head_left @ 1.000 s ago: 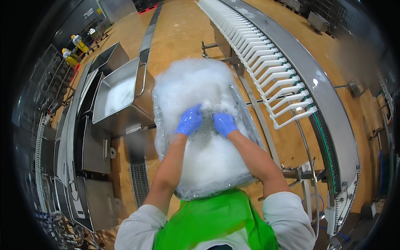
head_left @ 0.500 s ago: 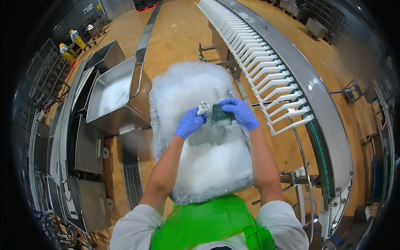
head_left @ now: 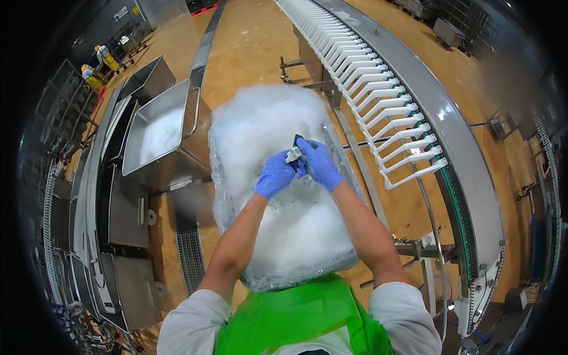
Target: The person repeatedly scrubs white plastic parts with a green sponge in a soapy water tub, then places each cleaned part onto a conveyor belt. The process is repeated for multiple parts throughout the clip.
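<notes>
Both my hands, in blue gloves, meet above a plastic-lined tub [head_left: 266,280] heaped with white foam. My left hand [head_left: 276,174] grips a small white plastic part [head_left: 293,155], whose knobbed end pokes out between the gloves. A dark green scouring pad [head_left: 297,141] is bunched in my right hand [head_left: 321,165] and pressed against the white part. Fingers cover most of the pad and the lower end of the part. Below the hands, the foam [head_left: 307,222] thins to a greyish, bubbly patch.
To the right curves a conveyor [head_left: 441,121] with a row of white plastic arms [head_left: 378,94]. A steel bin [head_left: 195,130] holding foam stands on the left, with more steel bins [head_left: 127,207] nearby. Two people in yellow [head_left: 106,58] work far off. A floor drain grate [head_left: 190,254] runs at left.
My right hand has moved left and brought the scouring pad onto the white plastic part. The pad was spread flat and apart from it; now it is folded around it.
</notes>
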`<state>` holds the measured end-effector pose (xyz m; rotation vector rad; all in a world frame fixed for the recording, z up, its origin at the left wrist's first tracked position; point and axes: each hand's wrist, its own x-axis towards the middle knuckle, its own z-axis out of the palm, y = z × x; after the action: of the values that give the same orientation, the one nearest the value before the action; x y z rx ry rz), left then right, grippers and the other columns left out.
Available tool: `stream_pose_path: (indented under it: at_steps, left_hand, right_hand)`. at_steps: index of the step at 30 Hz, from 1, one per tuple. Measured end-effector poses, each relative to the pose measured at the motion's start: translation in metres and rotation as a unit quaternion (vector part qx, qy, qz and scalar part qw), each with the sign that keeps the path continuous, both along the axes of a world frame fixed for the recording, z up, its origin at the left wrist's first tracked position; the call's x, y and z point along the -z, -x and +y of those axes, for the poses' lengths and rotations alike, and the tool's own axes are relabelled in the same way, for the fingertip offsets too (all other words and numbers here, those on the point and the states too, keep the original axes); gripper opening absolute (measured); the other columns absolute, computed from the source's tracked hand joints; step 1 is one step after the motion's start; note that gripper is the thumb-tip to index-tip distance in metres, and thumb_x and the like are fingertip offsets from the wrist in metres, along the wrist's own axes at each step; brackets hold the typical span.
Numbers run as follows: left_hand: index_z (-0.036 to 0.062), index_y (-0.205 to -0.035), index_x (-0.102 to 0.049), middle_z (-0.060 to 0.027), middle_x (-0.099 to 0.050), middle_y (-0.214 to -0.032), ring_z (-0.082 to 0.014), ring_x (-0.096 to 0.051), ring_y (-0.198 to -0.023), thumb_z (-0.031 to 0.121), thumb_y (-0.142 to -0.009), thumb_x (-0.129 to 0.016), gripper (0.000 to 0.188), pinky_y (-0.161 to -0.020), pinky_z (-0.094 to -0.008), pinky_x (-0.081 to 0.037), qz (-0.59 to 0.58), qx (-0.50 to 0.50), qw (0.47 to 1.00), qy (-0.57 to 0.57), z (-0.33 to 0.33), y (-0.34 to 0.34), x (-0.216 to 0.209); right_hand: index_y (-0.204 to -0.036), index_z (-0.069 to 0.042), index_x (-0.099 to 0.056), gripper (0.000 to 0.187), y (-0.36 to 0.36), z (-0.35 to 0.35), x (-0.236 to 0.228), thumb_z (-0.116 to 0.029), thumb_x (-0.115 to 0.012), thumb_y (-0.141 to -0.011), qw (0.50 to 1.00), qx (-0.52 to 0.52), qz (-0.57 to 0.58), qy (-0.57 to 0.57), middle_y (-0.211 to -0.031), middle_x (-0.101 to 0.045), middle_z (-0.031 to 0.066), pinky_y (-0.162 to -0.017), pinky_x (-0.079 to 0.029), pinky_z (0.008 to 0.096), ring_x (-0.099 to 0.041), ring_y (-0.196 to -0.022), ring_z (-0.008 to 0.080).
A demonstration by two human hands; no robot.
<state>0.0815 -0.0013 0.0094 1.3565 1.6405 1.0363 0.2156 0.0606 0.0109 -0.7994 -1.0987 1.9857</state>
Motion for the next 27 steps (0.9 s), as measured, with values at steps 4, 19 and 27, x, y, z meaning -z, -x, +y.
stream_pose_path:
  at_steps: [4, 19, 27]
  left_hand:
    - [0.0020, -0.091, -0.065, -0.0042, -0.067, -0.081, -0.0102, -0.057, -0.070, 0.001, -0.088, -0.051, 0.014, -0.066, -0.0294, -0.047, -0.147, -0.008, 0.988, -0.056, 0.001, 0.002, 0.003]
    - [-0.0001, -0.084, -0.064, -0.0023, -0.063, -0.074, -0.0119, -0.058, -0.070, -0.006, -0.083, -0.055, 0.011, -0.065, -0.0305, -0.050, -0.025, 0.024, 0.996, -0.080, -0.006, 0.000, -0.010]
    - [0.0005, -0.082, -0.062, -0.0055, -0.061, -0.070, -0.0153, -0.058, -0.064, 0.009, -0.081, -0.055, 0.012, -0.060, -0.0281, -0.047, -0.144, 0.082, 0.986, -0.018, -0.001, 0.024, 0.003]
  right_hand:
    - [-0.100, -0.003, -0.061, 0.022, 0.007, -0.016, -0.013, -0.025, -0.059, -0.094, 1.000, -0.005, 0.022, -0.005, -0.077, -0.061, 0.0030, -0.046, -0.046, 0.0248, -0.056, -0.057, 0.0106]
    - [-0.104, -0.001, -0.060, 0.032, 0.001, -0.008, -0.019, -0.031, -0.060, -0.093, 0.996, -0.018, -0.063, -0.062, -0.075, -0.063, 0.0066, -0.046, -0.051, 0.0271, -0.061, -0.056, 0.0148]
    - [-0.095, 0.004, -0.064, 0.027, -0.018, 0.023, 0.031, -0.021, -0.058, -0.087, 0.844, 0.117, -0.412, -0.322, -0.085, -0.067, 0.0203, -0.074, -0.052, 0.0450, -0.067, -0.083, 0.0324]
